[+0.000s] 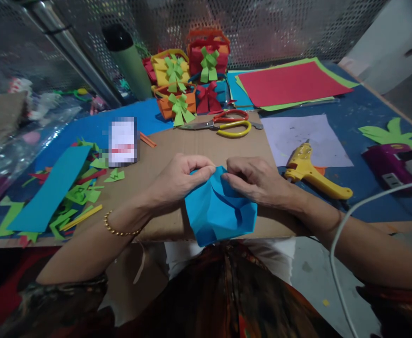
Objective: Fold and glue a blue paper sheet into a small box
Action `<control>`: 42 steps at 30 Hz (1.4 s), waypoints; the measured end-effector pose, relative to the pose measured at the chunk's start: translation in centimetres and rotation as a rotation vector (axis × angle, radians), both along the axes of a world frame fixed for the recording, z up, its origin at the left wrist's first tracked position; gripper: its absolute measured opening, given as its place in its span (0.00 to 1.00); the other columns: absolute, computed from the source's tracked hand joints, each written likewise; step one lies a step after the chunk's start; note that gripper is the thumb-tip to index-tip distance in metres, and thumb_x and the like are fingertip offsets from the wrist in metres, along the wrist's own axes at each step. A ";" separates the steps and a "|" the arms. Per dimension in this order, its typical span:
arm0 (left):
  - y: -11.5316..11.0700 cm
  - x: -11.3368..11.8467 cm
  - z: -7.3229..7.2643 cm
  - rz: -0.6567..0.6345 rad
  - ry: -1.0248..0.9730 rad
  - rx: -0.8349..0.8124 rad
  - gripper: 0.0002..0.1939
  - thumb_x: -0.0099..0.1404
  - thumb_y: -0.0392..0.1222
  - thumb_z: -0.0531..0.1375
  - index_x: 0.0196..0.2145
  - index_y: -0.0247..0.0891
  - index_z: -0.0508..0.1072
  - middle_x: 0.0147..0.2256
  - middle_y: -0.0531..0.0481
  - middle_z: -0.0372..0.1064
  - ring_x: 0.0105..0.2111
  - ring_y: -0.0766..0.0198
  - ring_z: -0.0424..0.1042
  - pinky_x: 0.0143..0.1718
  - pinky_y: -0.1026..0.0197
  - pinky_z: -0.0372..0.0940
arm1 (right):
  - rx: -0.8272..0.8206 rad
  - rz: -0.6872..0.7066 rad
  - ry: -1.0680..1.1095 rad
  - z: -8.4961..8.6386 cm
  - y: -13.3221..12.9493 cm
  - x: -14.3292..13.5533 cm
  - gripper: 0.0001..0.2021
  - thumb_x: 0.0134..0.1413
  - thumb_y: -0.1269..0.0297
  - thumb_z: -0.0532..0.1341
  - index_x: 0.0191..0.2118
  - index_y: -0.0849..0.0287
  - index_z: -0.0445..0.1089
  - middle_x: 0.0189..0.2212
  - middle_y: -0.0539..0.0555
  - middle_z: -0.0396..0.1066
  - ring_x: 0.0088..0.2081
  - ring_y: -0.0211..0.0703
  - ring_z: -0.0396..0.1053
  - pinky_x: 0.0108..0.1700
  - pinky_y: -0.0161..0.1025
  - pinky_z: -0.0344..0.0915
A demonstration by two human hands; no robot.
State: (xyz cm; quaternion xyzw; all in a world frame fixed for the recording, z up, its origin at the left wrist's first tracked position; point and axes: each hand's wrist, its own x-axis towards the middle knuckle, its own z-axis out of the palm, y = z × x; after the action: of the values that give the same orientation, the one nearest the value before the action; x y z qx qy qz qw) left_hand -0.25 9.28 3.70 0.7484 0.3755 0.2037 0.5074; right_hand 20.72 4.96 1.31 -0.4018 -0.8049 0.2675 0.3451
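Between my hands is a folded blue paper [223,211], shaped like a small open bag, over the front edge of the cardboard sheet [177,141]. My left hand [182,176] pinches its upper left edge between thumb and forefinger. On the upper right edge, my right hand [258,180] is closed with its thumb and curled fingers on the paper. Beyond my hands lie scissors [223,124] with one red and one yellow handle loop. To the right, a yellow glue gun [313,173] rests partly on a pale paper sheet [307,134].
Several small paper bags [181,105] with bows stand at the back near a green bottle [130,65]. Coloured sheets [293,82] are stacked at back right. Green paper scraps [84,192] and a blue strip [52,188] lie left. A white cable [343,225] crosses the right side.
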 end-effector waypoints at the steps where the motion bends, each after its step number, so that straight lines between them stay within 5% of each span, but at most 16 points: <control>1: 0.0 0.0 0.0 0.002 0.005 0.003 0.16 0.64 0.51 0.60 0.30 0.36 0.76 0.27 0.52 0.70 0.29 0.66 0.64 0.30 0.64 0.59 | -0.001 -0.006 -0.001 0.1 -0.1 0.0 0.14 0.64 0.62 0.54 0.26 0.53 0.52 0.21 0.43 0.49 0.24 0.34 0.50 0.30 0.37 0.49; 5: -0.3 0.1 0.2 -0.011 -0.024 -0.007 0.16 0.65 0.50 0.60 0.29 0.35 0.76 0.27 0.53 0.69 0.29 0.67 0.64 0.30 0.65 0.59 | -0.058 -0.012 -0.024 1.0 -0.4 0.2 0.17 0.65 0.63 0.53 0.24 0.53 0.49 0.20 0.43 0.48 0.23 0.34 0.50 0.30 0.38 0.48; 11: 0.1 0.2 0.0 0.017 -0.097 -0.075 0.17 0.64 0.54 0.61 0.30 0.35 0.75 0.26 0.54 0.67 0.26 0.68 0.62 0.27 0.65 0.59 | -0.099 -0.051 0.014 1.5 -0.2 1.3 0.24 0.70 0.47 0.52 0.24 0.55 0.56 0.20 0.45 0.55 0.25 0.34 0.54 0.30 0.38 0.49; 15: 0.4 0.0 0.0 -0.041 -0.029 0.055 0.17 0.66 0.52 0.59 0.29 0.35 0.75 0.25 0.54 0.67 0.26 0.68 0.62 0.27 0.65 0.58 | -0.056 -0.031 -0.017 1.0 0.1 1.0 0.17 0.66 0.54 0.57 0.28 0.57 0.64 0.23 0.47 0.63 0.27 0.35 0.58 0.31 0.38 0.51; 20: 0.6 -0.2 -0.2 -0.149 0.020 0.117 0.16 0.69 0.50 0.59 0.30 0.35 0.76 0.27 0.52 0.69 0.29 0.66 0.65 0.30 0.64 0.59 | -0.003 -0.094 -0.071 0.6 -0.4 0.1 0.12 0.60 0.63 0.55 0.25 0.56 0.59 0.20 0.45 0.58 0.25 0.34 0.55 0.30 0.37 0.49; 25: 1.0 0.0 -0.9 -0.060 -0.190 -0.259 0.25 0.62 0.55 0.69 0.50 0.36 0.77 0.38 0.47 0.76 0.32 0.66 0.70 0.32 0.64 0.64 | 0.034 -0.170 -0.045 0.1 -0.5 -0.3 0.10 0.59 0.62 0.53 0.27 0.54 0.57 0.21 0.46 0.58 0.25 0.36 0.56 0.30 0.37 0.50; 27: 1.1 0.4 -1.0 0.026 -0.241 -0.341 0.30 0.55 0.56 0.74 0.48 0.35 0.77 0.36 0.48 0.75 0.31 0.66 0.71 0.32 0.64 0.65 | 0.069 -0.225 -0.051 -0.2 -0.3 -0.3 0.10 0.59 0.61 0.53 0.26 0.53 0.56 0.21 0.47 0.58 0.25 0.37 0.57 0.30 0.38 0.50; 30: 0.9 0.9 -0.8 0.167 -0.212 -0.300 0.27 0.46 0.58 0.77 0.30 0.33 0.75 0.27 0.53 0.69 0.25 0.70 0.66 0.26 0.66 0.60 | 0.091 -0.288 -0.062 -0.6 0.0 -0.2 0.11 0.59 0.59 0.53 0.26 0.53 0.56 0.20 0.47 0.58 0.25 0.38 0.57 0.30 0.38 0.50; 33: 0.6 1.3 -0.3 0.253 -0.169 -0.242 0.27 0.43 0.57 0.78 0.23 0.35 0.71 0.21 0.58 0.62 0.21 0.73 0.58 0.21 0.67 0.54 | 0.085 -0.307 -0.063 -0.7 0.1 -0.2 0.11 0.59 0.59 0.53 0.26 0.53 0.55 0.20 0.47 0.57 0.24 0.38 0.56 0.29 0.39 0.49; 38: 0.5 1.3 -0.4 0.284 -0.174 -0.220 0.28 0.39 0.56 0.79 0.24 0.35 0.72 0.20 0.58 0.63 0.21 0.72 0.59 0.20 0.67 0.53 | 0.069 -0.302 -0.053 -0.7 0.3 -0.2 0.12 0.59 0.58 0.52 0.25 0.53 0.55 0.19 0.47 0.57 0.23 0.37 0.55 0.29 0.39 0.49; 42: 0.5 1.0 -1.1 0.257 -0.240 -0.251 0.28 0.42 0.57 0.78 0.32 0.35 0.76 0.27 0.54 0.71 0.27 0.68 0.68 0.26 0.65 0.62 | 0.054 -0.327 -0.018 -0.7 0.4 -0.1 0.14 0.59 0.57 0.53 0.24 0.53 0.56 0.19 0.47 0.58 0.23 0.37 0.57 0.29 0.38 0.51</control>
State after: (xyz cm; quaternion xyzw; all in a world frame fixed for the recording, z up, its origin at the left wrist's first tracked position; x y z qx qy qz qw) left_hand 0.77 9.81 2.57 0.5958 0.4271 0.3058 0.6075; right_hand 20.60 5.37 0.56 -0.5204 -0.7386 0.1823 0.3878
